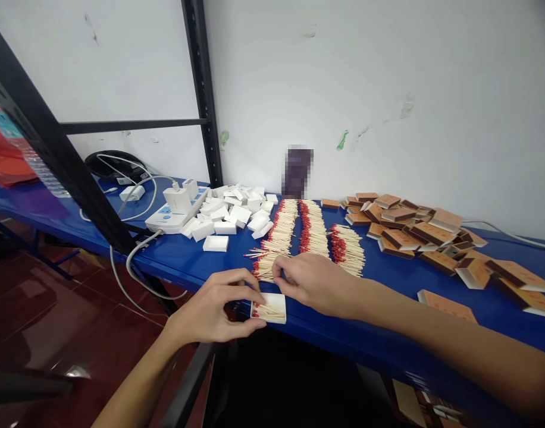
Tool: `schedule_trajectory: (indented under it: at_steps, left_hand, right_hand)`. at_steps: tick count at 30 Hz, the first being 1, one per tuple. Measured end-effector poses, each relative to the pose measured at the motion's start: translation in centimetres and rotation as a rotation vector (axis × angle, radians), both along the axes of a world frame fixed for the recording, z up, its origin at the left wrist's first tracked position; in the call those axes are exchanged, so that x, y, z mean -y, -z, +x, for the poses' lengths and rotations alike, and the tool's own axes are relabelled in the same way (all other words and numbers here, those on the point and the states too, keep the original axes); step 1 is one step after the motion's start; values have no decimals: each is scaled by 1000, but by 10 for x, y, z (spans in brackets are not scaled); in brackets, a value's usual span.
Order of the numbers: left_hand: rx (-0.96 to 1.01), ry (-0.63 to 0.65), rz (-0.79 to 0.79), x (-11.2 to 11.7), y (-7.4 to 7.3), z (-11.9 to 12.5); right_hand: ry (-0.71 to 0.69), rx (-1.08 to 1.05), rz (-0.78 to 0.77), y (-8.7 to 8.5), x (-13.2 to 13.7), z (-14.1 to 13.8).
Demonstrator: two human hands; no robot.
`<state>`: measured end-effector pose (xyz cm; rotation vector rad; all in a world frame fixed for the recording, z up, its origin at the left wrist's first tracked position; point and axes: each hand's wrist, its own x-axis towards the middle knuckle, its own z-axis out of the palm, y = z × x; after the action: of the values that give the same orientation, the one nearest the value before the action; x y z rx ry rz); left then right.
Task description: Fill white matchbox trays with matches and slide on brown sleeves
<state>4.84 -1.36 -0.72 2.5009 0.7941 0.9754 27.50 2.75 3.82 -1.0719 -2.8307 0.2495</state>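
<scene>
My left hand [219,306] is closed on a small white matchbox tray [269,308] at the front edge of the blue table [187,261]; the tray has a few red-tipped matches in it. My right hand [315,280] rests just behind the tray, its fingers pinched at the near end of a row of matches [279,241]. Two more rows of matches [312,232] [347,249] lie to the right. What the right fingers hold is hidden.
A heap of empty white trays [232,214] lies at the left, beside a white power strip [174,214] with cables. Brown matchbox sleeves [415,229] are piled at the right. A black shelf post [203,89] stands against the white wall.
</scene>
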Motion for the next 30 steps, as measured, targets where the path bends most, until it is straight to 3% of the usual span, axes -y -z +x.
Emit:
schedule_trajectory:
  at_steps: [6, 19, 30]
  left_hand:
    - [10, 3, 15, 1, -2, 0]
    - [25, -21, 0, 3, -3, -1]
    - [12, -38, 2, 1, -1, 0]
  right_hand:
    - [49, 2, -77, -1, -2, -5]
    - [3, 134, -80, -10, -2, 1]
    - [-16, 212, 76, 1, 0, 6]
